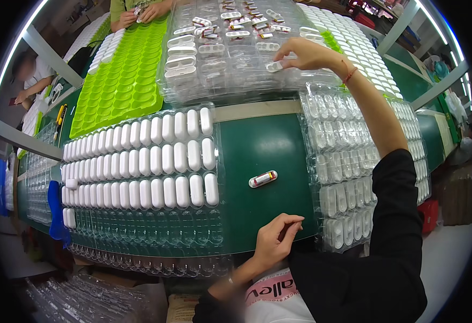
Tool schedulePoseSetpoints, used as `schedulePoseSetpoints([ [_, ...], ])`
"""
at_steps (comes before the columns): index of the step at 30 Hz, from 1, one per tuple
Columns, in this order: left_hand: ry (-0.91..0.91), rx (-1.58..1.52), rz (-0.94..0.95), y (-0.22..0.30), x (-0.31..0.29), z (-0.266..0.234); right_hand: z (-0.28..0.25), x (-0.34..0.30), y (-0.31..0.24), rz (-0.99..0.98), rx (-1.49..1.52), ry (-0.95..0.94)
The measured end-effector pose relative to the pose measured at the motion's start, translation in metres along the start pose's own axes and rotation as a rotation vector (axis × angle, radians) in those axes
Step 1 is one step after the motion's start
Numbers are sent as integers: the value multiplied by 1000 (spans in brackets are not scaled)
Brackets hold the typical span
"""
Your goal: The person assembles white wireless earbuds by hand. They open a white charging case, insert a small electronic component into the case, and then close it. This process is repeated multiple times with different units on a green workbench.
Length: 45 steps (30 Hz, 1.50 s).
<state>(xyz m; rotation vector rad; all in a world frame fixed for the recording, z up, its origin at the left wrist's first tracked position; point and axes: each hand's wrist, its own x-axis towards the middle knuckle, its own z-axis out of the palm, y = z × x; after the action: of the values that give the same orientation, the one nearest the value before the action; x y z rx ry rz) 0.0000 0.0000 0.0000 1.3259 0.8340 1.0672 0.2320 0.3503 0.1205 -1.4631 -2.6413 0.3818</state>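
Black lettering (271, 291) on white shirt's (280, 311) pink panel (275, 289) (smaller line alongside).

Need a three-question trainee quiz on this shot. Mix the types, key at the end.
1. Which hand is at the small white part over the clear trays?
2. True or false: the left hand is gripping a white case.
3. Fill in: the lone piece with red showing lies on the ___ tabletop.

Key: 1. Right hand. 2. False; nothing shows in it. 3. Green.
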Motion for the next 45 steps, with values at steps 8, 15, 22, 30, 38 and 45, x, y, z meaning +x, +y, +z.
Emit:
schedulePoseSetpoints([
  [8,31,31,-34,-2,-2,8,18,-14,9,-178,-96,222],
  [15,38,43,-27,-2,-4,7,25,-57,-36,9,919,247],
  [22,33,69,-67,-1,-6,6,45,-119,-117,-171,1611,-111],
  [30,38,66,-62,0,-7,9,58,-133,-132,-597,1604,-349],
  [38,42,80,-33,-1,-8,10,51,-144,-140,-396,1468,-367],
  [45,390,-115,179,31,-13,2,50,-169,-167,-18,1401,-526],
])
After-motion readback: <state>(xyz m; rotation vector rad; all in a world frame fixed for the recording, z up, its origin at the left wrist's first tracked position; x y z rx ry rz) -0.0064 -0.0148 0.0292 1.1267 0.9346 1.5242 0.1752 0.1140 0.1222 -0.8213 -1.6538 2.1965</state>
